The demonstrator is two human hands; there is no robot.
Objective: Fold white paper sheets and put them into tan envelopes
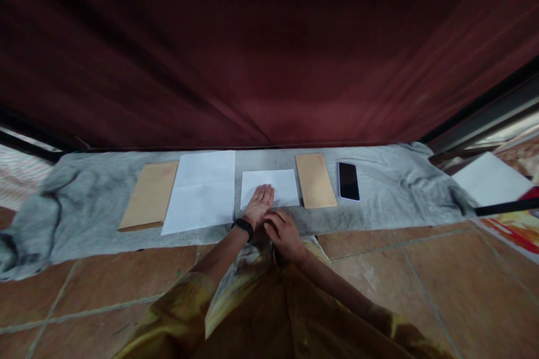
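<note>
My left hand (pixel 259 203) lies flat with fingers stretched out on a small folded white sheet (pixel 283 184) in the middle of a grey cloth (pixel 379 202). A black band sits on that wrist. My right hand (pixel 283 232) rests just below it at the sheet's near edge, fingers curled and pressed down; I cannot make out anything in them. A brown envelope (pixel 315 180) lies right of the sheet. A larger unfolded white sheet (pixel 201 192) lies to its left.
A second brown envelope (pixel 149 195) lies at the left of the cloth, a dark phone (pixel 348 180) at the right. A dark red curtain (pixel 269 45) hangs behind. More white paper (pixel 490 179) sits far right. The floor is brown tile (pixel 421 280).
</note>
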